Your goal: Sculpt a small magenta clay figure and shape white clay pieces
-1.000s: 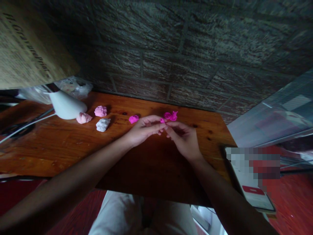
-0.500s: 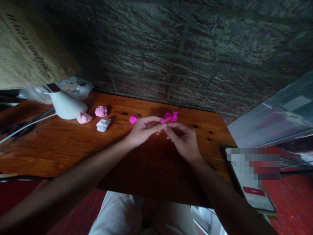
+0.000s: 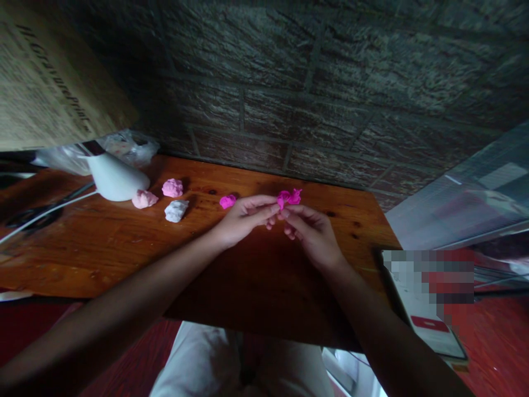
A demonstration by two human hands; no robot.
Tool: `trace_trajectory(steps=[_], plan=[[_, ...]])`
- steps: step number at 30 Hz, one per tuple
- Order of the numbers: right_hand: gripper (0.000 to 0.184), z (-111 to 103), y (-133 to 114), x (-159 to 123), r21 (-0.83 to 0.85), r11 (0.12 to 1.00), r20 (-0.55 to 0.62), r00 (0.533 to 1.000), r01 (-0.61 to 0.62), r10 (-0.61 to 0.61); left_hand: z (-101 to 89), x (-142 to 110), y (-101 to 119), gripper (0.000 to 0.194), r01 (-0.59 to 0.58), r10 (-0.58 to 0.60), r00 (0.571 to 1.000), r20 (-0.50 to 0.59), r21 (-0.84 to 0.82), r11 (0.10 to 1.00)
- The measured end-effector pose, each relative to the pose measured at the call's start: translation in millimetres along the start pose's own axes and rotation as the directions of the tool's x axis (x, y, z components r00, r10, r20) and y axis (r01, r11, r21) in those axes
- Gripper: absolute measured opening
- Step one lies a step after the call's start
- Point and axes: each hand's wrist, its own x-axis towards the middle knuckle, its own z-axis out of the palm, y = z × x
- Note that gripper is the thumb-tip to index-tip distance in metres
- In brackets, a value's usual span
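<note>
Now | left hand (image 3: 242, 221), right hand (image 3: 316, 237) — fingers (image 3: 264, 214) pinching magenta piece (image 3: 281, 203) | clear plastic bag (image 3: 139, 148) — contents unclear

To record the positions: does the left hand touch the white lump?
No, the white lump lies on the wooden table, apart from the left hand.

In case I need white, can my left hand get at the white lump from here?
Probably yes: the white lump lies on the table left of your left hand, with the magenta lump just beyond the direct path. That hand seems occupied by a small magenta piece.
</note>
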Motion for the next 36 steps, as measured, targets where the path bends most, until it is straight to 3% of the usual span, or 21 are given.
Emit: trace_trajectory(steps=[5, 9, 20, 28, 36], plan=[[0.024, 1.2, -0.4, -0.6, 0.113, 0.990, 0.053, 0.996, -0.081, 0.075, -2.8, -0.2, -1.0, 0.029, 0.090, -0.087, 0.996, 0.036, -0.107, 0.990], [0.027, 2.4, -1.5, -0.9, 0.091, 0.991, 0.064, 0.993, -0.102, 0.096, -2.0, -0.6, 0.4, 0.029, 0.090, -0.087, 0.995, 0.038, -0.091, 0.992], [0.025, 1.4, 0.7, -1.8, 0.053, 0.997, 0.136, 0.990, -0.057, 0.049, 1.6, -0.2, 6.0, 0.026, -0.098, 0.094, 0.995, 0.036, 0.124, 0.987], [0.027, -1.4, -0.7, -2.0, -0.088, 0.996, 0.142, 0.990, 0.032, -0.019, 1.4, -1.5, 6.9, 0.027, -0.151, 0.160, 0.987, -0.020, 0.237, 0.960], [0.025, -4.6, -5.8, -3.2, -0.135, 0.984, 0.036, 0.993, 0.116, -0.112, -0.2, -1.4, 8.2, 0.029, -0.164, 0.192, 0.980, -0.057, 0.318, 0.934]])
